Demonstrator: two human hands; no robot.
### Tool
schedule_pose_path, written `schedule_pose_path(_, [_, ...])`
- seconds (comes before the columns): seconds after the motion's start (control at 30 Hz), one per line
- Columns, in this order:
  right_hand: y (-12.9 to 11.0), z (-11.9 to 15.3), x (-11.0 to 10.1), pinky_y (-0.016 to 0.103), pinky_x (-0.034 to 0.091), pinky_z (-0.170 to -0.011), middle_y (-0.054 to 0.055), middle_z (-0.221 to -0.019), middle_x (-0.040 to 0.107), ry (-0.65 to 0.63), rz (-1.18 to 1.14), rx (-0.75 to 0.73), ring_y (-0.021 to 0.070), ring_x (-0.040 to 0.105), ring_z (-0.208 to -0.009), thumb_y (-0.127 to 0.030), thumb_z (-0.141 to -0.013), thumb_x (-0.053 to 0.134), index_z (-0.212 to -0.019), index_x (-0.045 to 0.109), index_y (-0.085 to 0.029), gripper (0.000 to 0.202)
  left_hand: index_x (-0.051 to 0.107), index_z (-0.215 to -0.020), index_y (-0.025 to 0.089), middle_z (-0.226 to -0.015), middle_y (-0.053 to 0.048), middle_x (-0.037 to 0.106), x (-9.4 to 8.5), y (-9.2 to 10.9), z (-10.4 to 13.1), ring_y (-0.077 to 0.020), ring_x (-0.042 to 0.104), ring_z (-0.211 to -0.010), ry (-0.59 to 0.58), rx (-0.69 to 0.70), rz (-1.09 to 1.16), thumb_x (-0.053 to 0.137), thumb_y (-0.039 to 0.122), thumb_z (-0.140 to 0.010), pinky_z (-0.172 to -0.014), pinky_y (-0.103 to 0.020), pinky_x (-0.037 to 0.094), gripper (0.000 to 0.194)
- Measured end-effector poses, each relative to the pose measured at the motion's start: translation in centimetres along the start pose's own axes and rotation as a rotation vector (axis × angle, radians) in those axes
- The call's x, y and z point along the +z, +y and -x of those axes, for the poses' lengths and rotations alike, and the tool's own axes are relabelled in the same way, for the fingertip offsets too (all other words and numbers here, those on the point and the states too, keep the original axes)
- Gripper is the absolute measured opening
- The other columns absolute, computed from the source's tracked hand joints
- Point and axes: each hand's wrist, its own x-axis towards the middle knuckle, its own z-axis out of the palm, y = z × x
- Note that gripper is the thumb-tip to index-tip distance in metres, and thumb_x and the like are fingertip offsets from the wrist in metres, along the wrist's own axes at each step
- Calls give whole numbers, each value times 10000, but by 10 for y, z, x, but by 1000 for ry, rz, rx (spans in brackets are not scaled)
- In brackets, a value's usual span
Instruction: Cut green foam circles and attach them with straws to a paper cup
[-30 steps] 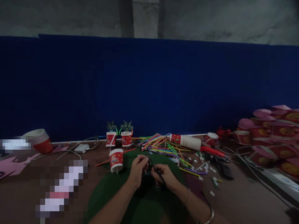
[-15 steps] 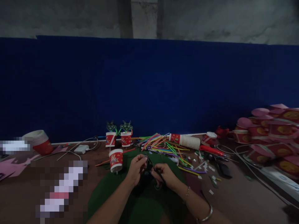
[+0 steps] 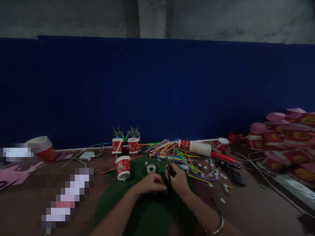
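My right hand (image 3: 177,178) is closed on dark scissors (image 3: 169,168), whose blades point up and away. Just to its left, my left hand (image 3: 153,184) is closed with fingertips pinched together; what they hold, if anything, is too dark to make out. A small white tape roll (image 3: 151,168) lies on the green mat (image 3: 115,200) beyond my left hand. A red paper cup (image 3: 123,167) sits left of the roll. Behind it stand two red cups (image 3: 117,146) (image 3: 133,145) topped with dark eared faces and bent straws.
Colourful straws (image 3: 169,149) are heaped behind my hands, beside a lying stack of cups (image 3: 197,147). Paper scraps, a red tool (image 3: 225,157) and cables are on the right, near piled red and pink cups (image 3: 283,137). Another cup stack (image 3: 44,149) stands left.
My left hand has moved down and toward me, and the tape roll now lies uncovered on the mat. The scissors have swung to point more upright as my right hand shifted slightly.
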Motion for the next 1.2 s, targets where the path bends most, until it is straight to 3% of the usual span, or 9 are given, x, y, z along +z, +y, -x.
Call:
schedule_pose_path(0.1, [1,1,1,225,409,-542,16,-652,614,-10,-15,9,148,545,-584,-291,-750,511,-809,586,-164,158,682,-705,154,-569,-12,611,7,-2,-1,-118,488,-457,19,87,-218,600,200,-614,-439,-216,327,131])
schedule_pose_path(0.23, [2,1,0,223,413,-548,15,-658,606,-16,-26,21,146,538,-592,-306,-757,511,-819,586,-162,174,664,-721,198,-647,-29,636,7,-1,-3,-175,561,-608,316,256,-545,514,143,-648,-568,-251,376,176])
schedule_pose_path(0.3, [2,0,-1,223,414,-550,16,-654,596,-12,-26,19,145,533,-594,-314,-758,511,-821,591,-156,188,638,-699,208,-645,-36,620,5,0,-2,-200,574,-654,460,220,-714,493,140,-664,-616,-275,379,164])
schedule_pose_path(0.37, [1,0,-1,222,413,-550,16,-650,593,-13,-31,24,143,530,-587,-321,-761,510,-821,594,-154,196,622,-728,213,-723,-54,629,4,1,0,-228,588,-742,525,148,-844,487,146,-675,-674,-300,386,159])
schedule_pose_path(0.53, [1,0,-1,224,414,-558,13,-659,607,-15,-41,23,146,541,-589,-328,-759,513,-809,591,-163,189,595,-1000,204,-1092,-125,573,12,1,3,-282,529,-1008,464,92,-1019,529,230,-673,-823,-343,385,334])
schedule_pose_path(0.63, [3,0,-1,225,415,-567,15,-672,614,-12,-30,13,150,549,-602,-321,-761,512,-805,591,-165,180,527,-1149,168,-1160,-158,534,15,-1,2,-307,482,-1073,443,110,-1054,543,257,-661,-877,-367,366,496])
schedule_pose_path(0.8, [3,0,-1,227,422,-564,17,-670,616,-14,-29,20,149,550,-596,-325,-759,508,-810,591,-163,189,536,-1115,130,-1106,-162,565,16,-1,0,-300,473,-1077,433,88,-1054,522,190,-648,-937,-361,312,471])
schedule_pose_path(0.97, [3,0,0,229,424,-567,22,-682,625,-28,-54,27,157,560,-609,-315,-756,512,-814,587,-164,178,512,-1160,114,-1198,-196,508,19,4,2,-344,408,-1133,461,74,-1096,552,239,-610,-953,-419,281,566])
schedule_pose_path(1.2, [6,0,1,225,413,-569,14,-676,617,-44,-50,27,154,564,-612,-266,-751,521,-832,586,-163,146,521,-1142,132,-1226,-204,478,18,5,8,-379,388,-1155,315,30,-1080,564,209,-533,-921,-475,316,615])
